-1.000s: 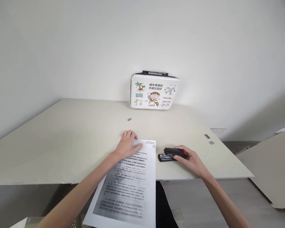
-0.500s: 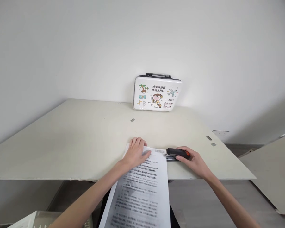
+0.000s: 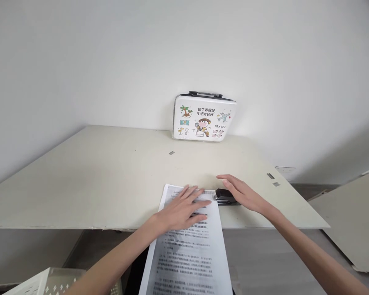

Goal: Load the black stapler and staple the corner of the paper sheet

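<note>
Printed paper lies partly on the table and hangs over its front edge toward me. Spread flat on its upper part is my left hand, fingers apart. A black stapler sits at the paper's upper right edge, its front end meeting the sheet. My right hand is over the stapler's rear end, fingers stretched out and not wrapped around it; whether the palm touches it I cannot tell.
A white cartoon-printed case with a black handle stands against the wall at the back of the table. Small grey pieces lie near the right edge. A pale perforated basket is below, at lower left.
My right hand has let go of the stapler and lifted above it with straightened fingers. My left hand has moved right and down over the paper, its fingers now spread.
</note>
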A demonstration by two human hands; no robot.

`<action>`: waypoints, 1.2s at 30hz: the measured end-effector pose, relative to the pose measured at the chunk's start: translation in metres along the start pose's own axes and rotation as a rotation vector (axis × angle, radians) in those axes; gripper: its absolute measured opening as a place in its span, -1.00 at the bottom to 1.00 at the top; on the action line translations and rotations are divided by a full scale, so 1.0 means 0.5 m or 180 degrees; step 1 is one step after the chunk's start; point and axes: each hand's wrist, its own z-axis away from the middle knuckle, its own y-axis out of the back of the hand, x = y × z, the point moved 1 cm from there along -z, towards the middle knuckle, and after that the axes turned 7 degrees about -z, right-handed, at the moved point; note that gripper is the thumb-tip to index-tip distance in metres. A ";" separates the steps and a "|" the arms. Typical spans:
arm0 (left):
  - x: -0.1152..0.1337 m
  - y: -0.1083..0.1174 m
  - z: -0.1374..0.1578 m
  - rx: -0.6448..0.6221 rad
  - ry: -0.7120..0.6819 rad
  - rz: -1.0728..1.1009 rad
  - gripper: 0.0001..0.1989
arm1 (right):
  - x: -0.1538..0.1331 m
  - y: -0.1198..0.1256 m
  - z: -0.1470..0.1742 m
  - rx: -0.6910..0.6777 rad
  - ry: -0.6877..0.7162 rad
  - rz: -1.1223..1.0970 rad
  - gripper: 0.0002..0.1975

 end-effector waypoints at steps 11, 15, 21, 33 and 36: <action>0.026 -0.019 0.003 -0.0127 0.0099 -0.0114 -0.46 | -0.041 -0.050 -0.044 0.0011 -0.0307 0.0502 -0.34; 0.032 -0.018 0.004 -0.0018 0.0152 -0.0121 -0.49 | -0.055 -0.056 -0.032 0.0086 -0.0120 0.0625 -0.41; 0.038 -0.016 0.006 0.0109 0.0107 -0.0082 -0.50 | -0.061 -0.060 -0.036 0.0174 -0.0268 0.0827 -0.43; 0.046 -0.011 -0.007 -0.0145 0.0079 -0.0168 -0.48 | -0.036 -0.054 -0.042 0.0217 -0.0390 0.0546 -0.40; 0.048 -0.007 -0.015 -0.0115 0.0089 -0.0110 -0.49 | -0.034 -0.054 -0.041 0.0211 -0.0380 0.0540 -0.39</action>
